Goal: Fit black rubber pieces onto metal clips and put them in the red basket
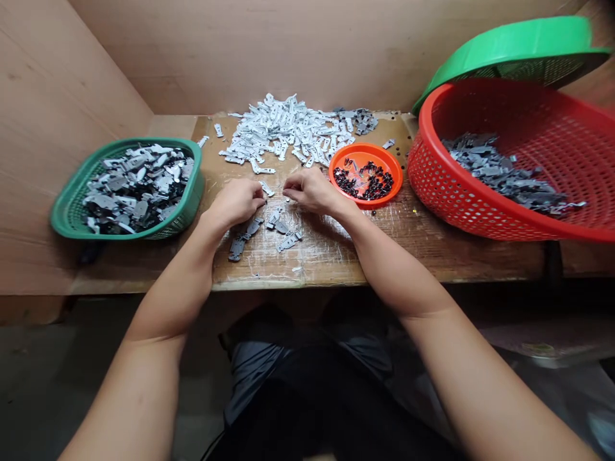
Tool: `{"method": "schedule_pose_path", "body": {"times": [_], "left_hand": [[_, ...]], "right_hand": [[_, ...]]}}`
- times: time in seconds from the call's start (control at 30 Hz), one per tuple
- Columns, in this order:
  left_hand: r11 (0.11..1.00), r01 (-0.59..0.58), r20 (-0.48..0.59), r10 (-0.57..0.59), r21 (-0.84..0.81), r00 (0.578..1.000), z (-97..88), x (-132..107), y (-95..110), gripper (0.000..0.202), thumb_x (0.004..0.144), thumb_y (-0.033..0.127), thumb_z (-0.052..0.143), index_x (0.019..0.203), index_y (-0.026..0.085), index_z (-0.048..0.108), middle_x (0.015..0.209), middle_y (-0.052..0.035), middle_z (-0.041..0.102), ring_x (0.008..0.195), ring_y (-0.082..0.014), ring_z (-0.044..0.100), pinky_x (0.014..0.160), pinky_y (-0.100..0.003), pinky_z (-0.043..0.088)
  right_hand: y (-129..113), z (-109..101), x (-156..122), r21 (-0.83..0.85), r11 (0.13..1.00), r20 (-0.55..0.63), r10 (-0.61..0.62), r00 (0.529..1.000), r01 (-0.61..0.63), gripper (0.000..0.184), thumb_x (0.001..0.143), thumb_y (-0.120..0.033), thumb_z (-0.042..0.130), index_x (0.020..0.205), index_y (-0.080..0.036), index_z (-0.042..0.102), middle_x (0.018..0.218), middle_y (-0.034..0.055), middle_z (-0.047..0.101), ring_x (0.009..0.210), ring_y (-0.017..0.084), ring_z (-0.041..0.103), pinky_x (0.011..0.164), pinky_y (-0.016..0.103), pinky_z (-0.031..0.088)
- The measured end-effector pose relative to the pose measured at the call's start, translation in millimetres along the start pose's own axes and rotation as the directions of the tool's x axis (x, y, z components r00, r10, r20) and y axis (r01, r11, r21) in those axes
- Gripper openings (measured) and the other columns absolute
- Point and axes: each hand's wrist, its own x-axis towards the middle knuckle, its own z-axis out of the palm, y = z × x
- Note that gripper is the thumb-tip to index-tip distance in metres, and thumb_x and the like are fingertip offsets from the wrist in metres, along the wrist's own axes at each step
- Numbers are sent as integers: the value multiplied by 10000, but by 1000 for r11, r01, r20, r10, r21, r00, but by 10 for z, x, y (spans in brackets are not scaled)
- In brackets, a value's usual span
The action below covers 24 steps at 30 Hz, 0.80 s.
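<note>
My left hand is closed above the wooden tabletop, its fingertips pressed together; a tiny dark bit shows there, too small to name. Opposite it, my right hand has curled, pinching fingers, and whatever they hold is hidden. Between the two hands lies a small white metal piece. Just below them are several grey metal pieces, with a longer dark grey piece near my left wrist. Right of my right hand, an orange dish holds many small black parts.
A heap of white metal pieces lies at the back, beside grey ones. At left stands a green basket of mixed pieces. A large red basket of grey pieces stands right, a bright green basket behind it.
</note>
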Motion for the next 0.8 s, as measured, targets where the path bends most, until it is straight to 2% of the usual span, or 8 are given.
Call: {"method": "schedule_pose_path", "body": {"times": [0.17,0.33,0.57,0.73,0.8], "left_hand": [[1000,-26,-40,26,-2,999,-34,-87,280,166,882,243,934,786,296,810,771,-55,769,815,-320,683,867,-417,563],[992,-78,-127,64,-103,990,3,-122,476,128,938,265,947,860,255,847,799,-37,775,788,-269,628,837,-401,534],[989,-111,-123,99,-101,988,70,-126,509,116,940,278,951,853,257,877,755,-15,754,717,-237,571,801,-392,517],[992,-111,-95,105,-61,990,75,-123,440,126,946,361,961,902,253,915,740,-27,777,729,-255,649,763,-376,538],[996,-89,-43,88,-10,995,57,-112,365,225,943,423,995,825,273,874,696,-39,764,699,-269,665,712,-370,515]], "right_hand": [[-173,96,-1,133,988,-8,84,996,-82,89,1119,-205,852,1040,-206,893,863,18,759,862,214,644,933,408,527],[-272,55,23,229,967,-72,135,988,-116,150,1102,-279,889,982,-200,848,876,14,745,909,209,629,878,370,509],[-257,-57,32,300,944,-6,147,989,-139,203,997,-301,904,869,-213,773,786,-8,684,851,186,597,803,344,494],[-247,-84,43,353,923,30,150,988,-151,186,943,-235,870,831,-218,722,761,-20,651,831,174,578,798,337,494],[-218,-112,45,319,936,3,158,987,-151,170,914,-205,847,820,-218,706,756,-26,627,842,176,573,813,343,492]]}}
